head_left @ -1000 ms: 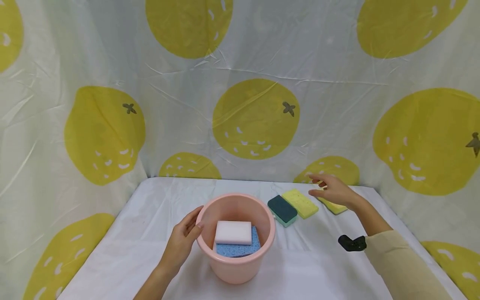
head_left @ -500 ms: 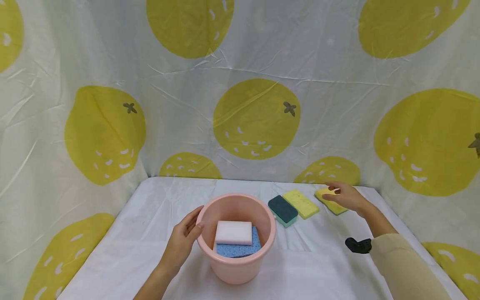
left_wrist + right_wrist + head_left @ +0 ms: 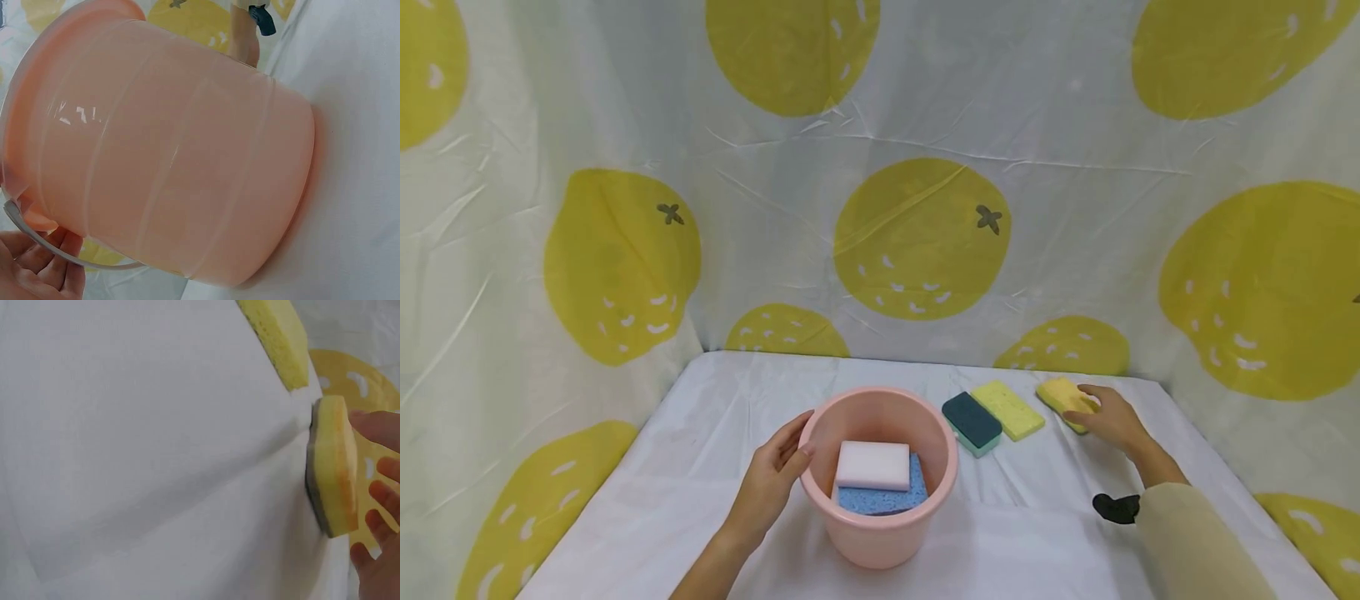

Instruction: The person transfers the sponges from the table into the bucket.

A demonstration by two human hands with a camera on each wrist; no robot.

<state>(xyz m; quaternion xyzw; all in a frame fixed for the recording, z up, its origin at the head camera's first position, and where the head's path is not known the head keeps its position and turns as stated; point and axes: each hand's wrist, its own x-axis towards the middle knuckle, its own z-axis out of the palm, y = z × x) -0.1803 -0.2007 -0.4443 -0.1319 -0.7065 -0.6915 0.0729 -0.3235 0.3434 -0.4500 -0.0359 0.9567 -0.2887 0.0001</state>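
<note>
My left hand [image 3: 763,487] grips the rim of a pink bucket [image 3: 880,542], thumb over the edge and fingers outside. In the left wrist view, the fingers lie by the bucket's pale handle [image 3: 78,257]. Inside the bucket, a white block-shaped sponge [image 3: 872,465] lies on a blue sponge [image 3: 880,501]. Over a yellow sponge [image 3: 1058,393] with a dark underside, at the back right, is my right hand [image 3: 1116,419]. In the right wrist view its fingers are spread beside that sponge [image 3: 334,469]; the thumb tip is close to it, and contact is unclear.
Between the bucket and the right hand lie a dark-topped green sponge [image 3: 972,421] and a flat yellow sponge [image 3: 1009,411]. A white cloth [image 3: 1022,542] covers the table. Lemon-print curtains [image 3: 925,350] enclose the back and sides. A black band [image 3: 1116,508] hangs at the right sleeve.
My right hand has moved right and lowered over the far yellow sponge, from above the gap between the yellow sponges. The left hand stays on the bucket. The view has shifted slightly.
</note>
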